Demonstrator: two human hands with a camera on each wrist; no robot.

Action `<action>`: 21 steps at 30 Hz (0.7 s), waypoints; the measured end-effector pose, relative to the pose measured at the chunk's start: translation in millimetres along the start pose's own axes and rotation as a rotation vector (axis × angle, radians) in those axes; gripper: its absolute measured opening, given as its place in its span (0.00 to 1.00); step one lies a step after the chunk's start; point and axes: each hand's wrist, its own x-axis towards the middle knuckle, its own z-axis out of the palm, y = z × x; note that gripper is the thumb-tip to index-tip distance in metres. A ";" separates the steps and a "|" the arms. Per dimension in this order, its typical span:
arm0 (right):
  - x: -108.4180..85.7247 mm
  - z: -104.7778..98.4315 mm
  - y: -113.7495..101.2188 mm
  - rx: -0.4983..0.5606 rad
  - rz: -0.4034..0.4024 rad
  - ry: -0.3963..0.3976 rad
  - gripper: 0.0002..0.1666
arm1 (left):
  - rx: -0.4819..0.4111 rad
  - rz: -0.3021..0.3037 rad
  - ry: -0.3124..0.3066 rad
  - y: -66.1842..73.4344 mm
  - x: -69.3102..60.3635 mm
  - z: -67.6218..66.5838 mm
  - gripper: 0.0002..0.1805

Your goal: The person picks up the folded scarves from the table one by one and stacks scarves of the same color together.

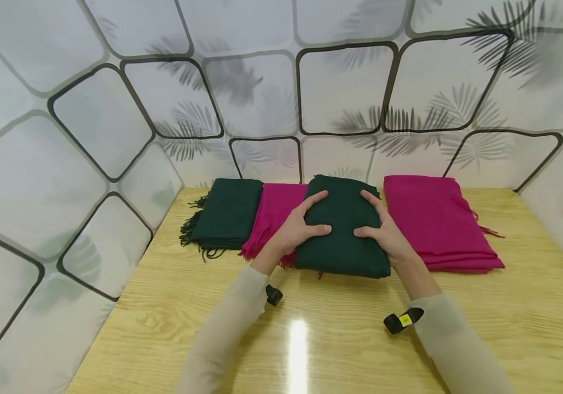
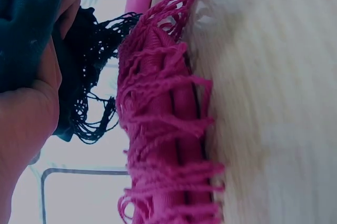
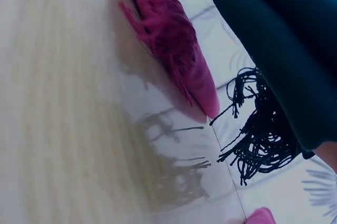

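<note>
A folded dark green cloth (image 1: 342, 235) is held between both hands in the head view, its right part over the table and its left side over a folded magenta cloth (image 1: 281, 202) with fringe. The left hand (image 1: 303, 224) grips its left side, thumb on top; the right hand (image 1: 384, 232) grips its right side likewise. In the left wrist view the left hand (image 2: 31, 113) holds the green cloth (image 2: 23, 34) above the fringed magenta cloth (image 2: 163, 129). The right wrist view has the green cloth (image 3: 279, 50) raised, dark fringe hanging; fingers are mostly hidden.
Another folded green cloth (image 1: 229, 210) with fringe lies at the left, and a larger folded magenta cloth (image 1: 439, 224) at the right. The wooden table (image 1: 153, 328) meets a patterned wall covering (image 1: 345, 93) behind. Each wrist wears a small black camera.
</note>
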 end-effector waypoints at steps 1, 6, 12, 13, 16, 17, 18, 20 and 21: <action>-1.7 2.4 1.0 0.001 0.002 -0.003 0.51 | 0.008 0.004 0.000 0.3 -3.7 -0.4 0.44; -10.2 15.7 5.5 -0.001 0.005 -0.023 0.52 | 0.066 0.028 0.012 2.5 -25.1 -2.8 0.43; -20.5 33.7 10.2 -0.012 0.020 -0.063 0.54 | 0.036 0.015 -0.011 3.9 -50.9 -6.8 0.43; -22.0 36.7 10.8 -0.014 0.026 -0.073 0.54 | 0.027 0.008 -0.015 4.4 -55.6 -7.7 0.43; -26.7 46.5 12.8 -0.016 0.044 -0.110 0.53 | 0.025 -0.011 -0.019 6.3 -71.1 -10.4 0.43; -28.3 49.7 13.4 -0.016 0.048 -0.122 0.53 | 0.027 -0.013 -0.019 6.7 -76.2 -11.5 0.43; -29.7 53.2 13.9 -0.018 0.051 -0.131 0.52 | 0.030 -0.016 -0.017 7.3 -81.2 -12.5 0.43; -32.2 59.9 14.8 -0.018 0.056 -0.147 0.51 | 0.032 -0.018 -0.011 8.7 -91.1 -14.1 0.43; -33.4 63.1 15.1 -0.017 0.058 -0.154 0.51 | 0.034 -0.019 -0.006 9.2 -95.7 -15.0 0.43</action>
